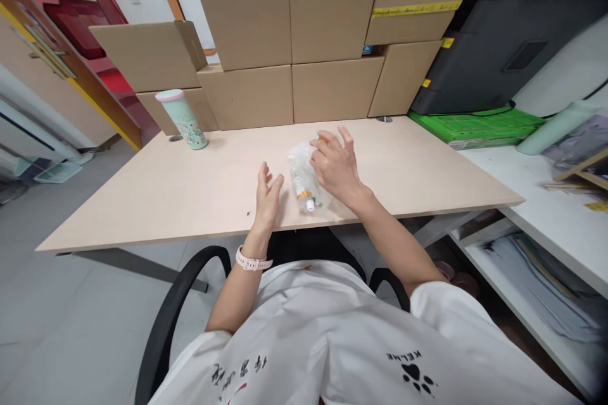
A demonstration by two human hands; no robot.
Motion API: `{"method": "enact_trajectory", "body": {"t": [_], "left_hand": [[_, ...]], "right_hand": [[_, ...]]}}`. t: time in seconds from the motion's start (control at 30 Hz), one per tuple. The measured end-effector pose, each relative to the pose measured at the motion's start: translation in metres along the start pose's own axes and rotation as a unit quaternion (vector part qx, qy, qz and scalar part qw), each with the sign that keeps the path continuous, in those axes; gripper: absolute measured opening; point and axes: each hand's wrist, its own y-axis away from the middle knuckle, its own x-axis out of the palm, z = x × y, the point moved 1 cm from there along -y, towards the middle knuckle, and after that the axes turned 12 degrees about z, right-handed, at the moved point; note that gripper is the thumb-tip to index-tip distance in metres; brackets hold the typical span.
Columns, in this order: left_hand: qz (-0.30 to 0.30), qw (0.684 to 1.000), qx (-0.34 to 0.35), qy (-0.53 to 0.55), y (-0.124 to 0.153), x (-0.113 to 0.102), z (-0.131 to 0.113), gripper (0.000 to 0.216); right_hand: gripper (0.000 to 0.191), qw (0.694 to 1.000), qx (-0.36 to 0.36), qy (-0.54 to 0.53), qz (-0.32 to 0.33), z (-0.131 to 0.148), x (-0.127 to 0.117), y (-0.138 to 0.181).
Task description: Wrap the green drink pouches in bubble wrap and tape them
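Note:
A clear plastic bag [301, 168] lies on the table in front of me. At its near end show a white cap [310, 205] and an orange band [304, 194]; the rest of the contents is hard to make out. My right hand [336, 168] is over the bag's right side, fingers bent as in a pinch. A bit of orange [325, 138] shows at those fingertips, too small and blurred to name. To the left of the bag, my left hand [268, 197] is raised with thumb and fingers apart, holding nothing and not touching the bag.
A mint tumbler with a pink lid [183, 119] stands at the table's [199, 193] back left. Stacked cardboard boxes [254, 98] line the back edge. On the right are a green crate [475, 123], a dark case [513, 44] and a white shelf [536, 202].

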Motion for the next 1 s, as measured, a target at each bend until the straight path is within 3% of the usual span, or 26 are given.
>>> {"method": "enact_trajectory", "body": {"t": [0.07,0.17,0.3,0.4,0.53,0.67,0.8,0.9,1.0], "left_hand": [[-0.046,0.998,-0.024,0.031,0.004,-0.013,0.000,0.062],[-0.036,0.996,-0.034,0.077,0.011,-0.024,-0.010,0.050],[-0.004,0.990,-0.084,0.116,0.014,-0.019,-0.028,0.046],[0.009,0.987,-0.095,0.126,0.014,-0.010,-0.036,0.044],[0.037,0.992,-0.057,0.106,0.017,-0.001,-0.041,0.041],[0.122,0.989,-0.025,0.085,0.024,0.010,-0.052,0.038],[0.175,0.983,0.020,0.051,0.027,0.023,-0.062,0.033],[0.114,0.992,-0.006,0.050,0.028,0.021,-0.061,0.025],[-0.026,0.997,-0.044,0.056,0.034,0.004,-0.053,0.026]], "right_hand": [[0.029,0.998,0.036,0.021,-0.037,-0.005,-0.006,0.002],[0.032,0.987,0.111,0.059,-0.102,-0.026,-0.022,0.016],[0.038,0.958,0.190,0.121,-0.177,-0.058,-0.047,0.045],[0.038,0.937,0.215,0.176,-0.209,-0.067,-0.053,0.063],[0.041,0.957,0.202,0.171,-0.118,-0.066,-0.027,0.074],[0.053,0.976,0.187,0.098,-0.044,-0.071,0.012,0.079],[0.057,0.974,0.228,-0.021,-0.006,-0.070,0.018,0.073],[0.054,0.962,0.205,-0.178,0.021,-0.050,0.001,0.060],[0.049,0.933,0.115,-0.327,0.098,-0.016,-0.009,0.045]]}}
